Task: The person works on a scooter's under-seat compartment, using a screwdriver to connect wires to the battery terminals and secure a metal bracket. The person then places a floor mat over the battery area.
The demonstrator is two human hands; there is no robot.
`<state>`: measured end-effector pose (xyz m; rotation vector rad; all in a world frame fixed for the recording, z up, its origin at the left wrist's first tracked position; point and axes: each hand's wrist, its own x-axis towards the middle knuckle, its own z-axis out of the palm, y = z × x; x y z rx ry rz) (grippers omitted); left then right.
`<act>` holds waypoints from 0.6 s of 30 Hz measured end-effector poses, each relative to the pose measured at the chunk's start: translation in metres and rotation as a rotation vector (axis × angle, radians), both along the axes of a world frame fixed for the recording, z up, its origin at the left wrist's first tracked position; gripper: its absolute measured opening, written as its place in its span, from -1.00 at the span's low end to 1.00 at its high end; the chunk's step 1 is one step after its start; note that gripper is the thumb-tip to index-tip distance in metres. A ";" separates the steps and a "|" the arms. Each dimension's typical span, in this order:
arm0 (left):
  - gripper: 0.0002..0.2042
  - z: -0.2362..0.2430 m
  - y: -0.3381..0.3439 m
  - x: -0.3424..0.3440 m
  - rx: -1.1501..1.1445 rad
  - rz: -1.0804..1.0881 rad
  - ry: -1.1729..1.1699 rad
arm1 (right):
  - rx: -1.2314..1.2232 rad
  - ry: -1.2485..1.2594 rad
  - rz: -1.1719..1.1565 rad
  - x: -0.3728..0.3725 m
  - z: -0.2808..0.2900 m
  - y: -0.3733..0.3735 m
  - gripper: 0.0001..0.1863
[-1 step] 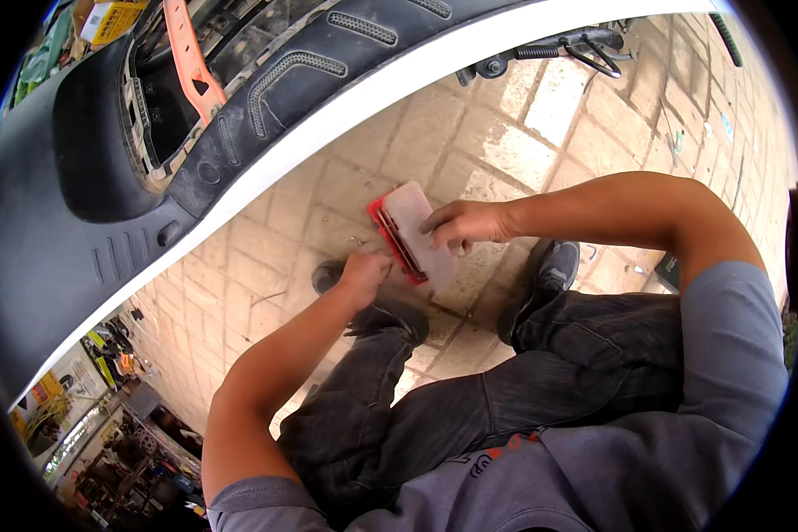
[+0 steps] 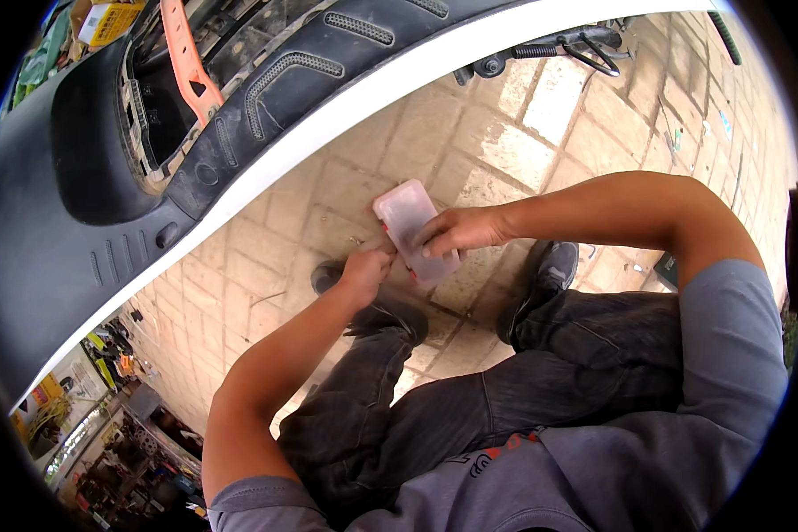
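A small translucent plastic case (image 2: 405, 211) with red clasps lies on the paving stones in front of my feet. My right hand (image 2: 459, 234) lies on top of its near half, fingers curled over the lid. At the case's left edge, my left hand (image 2: 364, 269) pinches the side by a red clasp. Both forearms reach out over my bent knees in dark trousers.
A scooter's black body with white trim (image 2: 239, 115) arches across the top left, with an orange strap (image 2: 183, 62) in its open compartment. Its stand (image 2: 576, 43) is at the top right. My shoes (image 2: 551, 266) flank the case. Cluttered shop shelves (image 2: 106, 426) fill the lower left.
Earlier the case showed a long red strip along its left side between my hands. Now only the pale lid shows, with my right hand further over it.
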<state>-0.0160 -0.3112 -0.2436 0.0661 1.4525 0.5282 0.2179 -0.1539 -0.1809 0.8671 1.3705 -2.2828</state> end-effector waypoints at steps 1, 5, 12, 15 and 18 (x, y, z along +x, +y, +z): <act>-0.75 -0.004 0.000 0.004 -0.015 0.018 0.007 | 0.049 0.070 0.075 -0.004 -0.001 -0.004 -0.60; -0.77 -0.004 0.012 0.006 -0.049 0.097 0.085 | 0.628 -0.123 0.171 -0.003 -0.028 0.000 -0.56; -0.78 -0.015 0.031 0.031 -0.014 -0.103 0.053 | 0.307 -0.318 -0.082 -0.002 -0.054 0.002 -0.50; -0.70 0.003 0.037 0.046 -0.097 -0.041 0.006 | 0.181 -0.348 -0.099 0.003 -0.064 0.007 -0.48; -0.69 0.019 0.039 0.053 -0.039 -0.028 -0.084 | 0.139 -0.300 -0.042 0.009 -0.055 0.012 -0.47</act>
